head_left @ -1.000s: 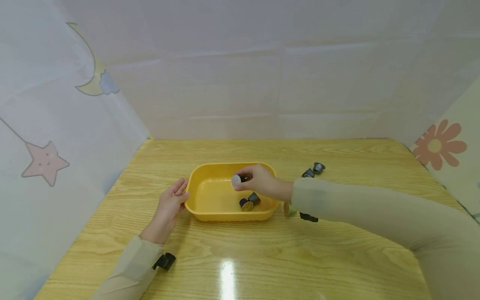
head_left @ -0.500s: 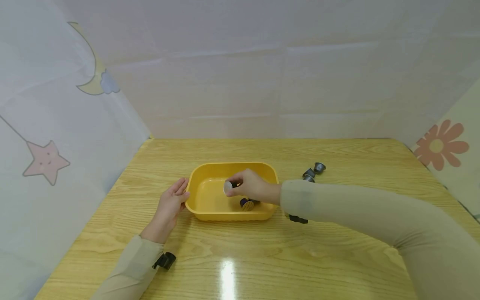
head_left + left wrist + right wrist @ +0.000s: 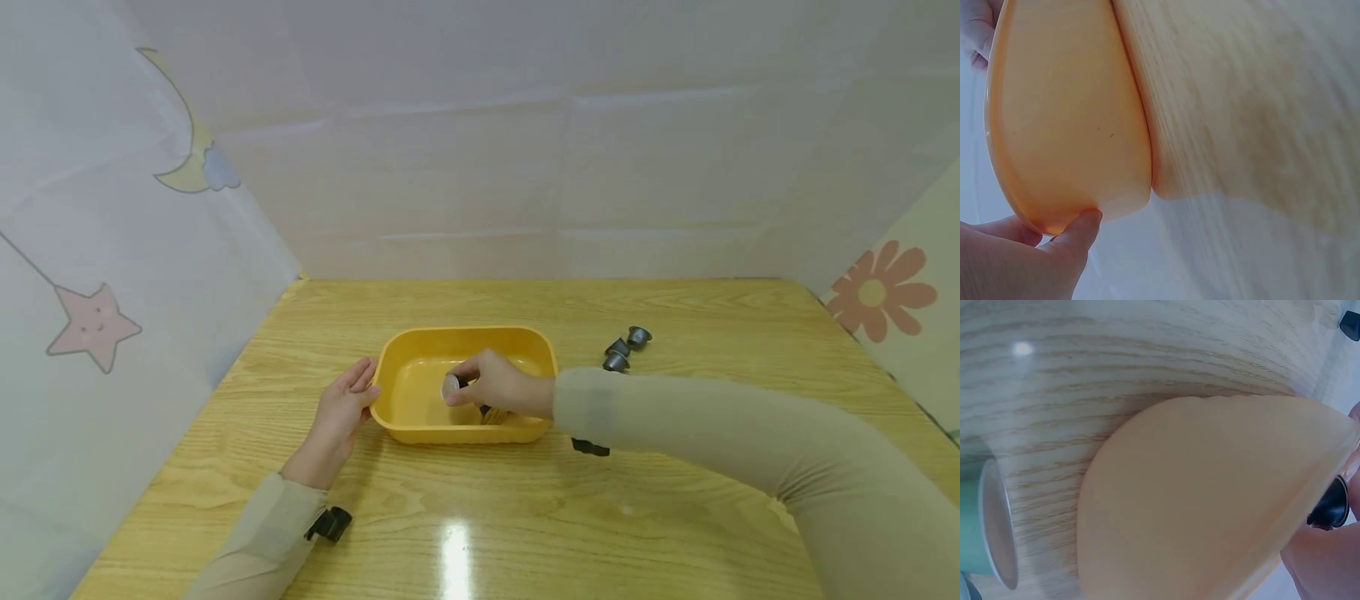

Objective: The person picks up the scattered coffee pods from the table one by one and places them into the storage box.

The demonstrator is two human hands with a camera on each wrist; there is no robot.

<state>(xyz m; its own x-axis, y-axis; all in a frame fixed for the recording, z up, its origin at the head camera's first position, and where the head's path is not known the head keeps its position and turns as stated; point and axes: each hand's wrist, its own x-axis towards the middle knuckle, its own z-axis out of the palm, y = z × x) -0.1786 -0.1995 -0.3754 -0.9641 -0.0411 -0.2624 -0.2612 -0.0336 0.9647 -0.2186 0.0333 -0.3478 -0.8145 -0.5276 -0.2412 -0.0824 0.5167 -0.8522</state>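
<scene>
A yellow plastic basin (image 3: 463,435) stands on the wooden table. My left hand (image 3: 341,417) holds its left end, and in the left wrist view the thumb (image 3: 1082,231) lies against the outer wall with a finger at the rim. Low inside the basin, my right hand (image 3: 498,385) pinches a black coffee capsule (image 3: 451,387) by its sides, its pale lid facing left. The same capsule (image 3: 1330,505) shows dark past the rim in the right wrist view. Under the right hand lie more capsules (image 3: 493,415), mostly hidden by it.
Several grey coffee capsules (image 3: 617,360) lie on the table right of the basin, just beyond the right sleeve (image 3: 675,417). A green capsule (image 3: 982,519) lies on its side near the basin, hidden by the sleeve in the head view. Pale printed sheets (image 3: 465,167) border the table.
My right hand has moved left and lower into the basin with the capsule, covering more of the capsules lying there. The left hand and basin have stayed put.
</scene>
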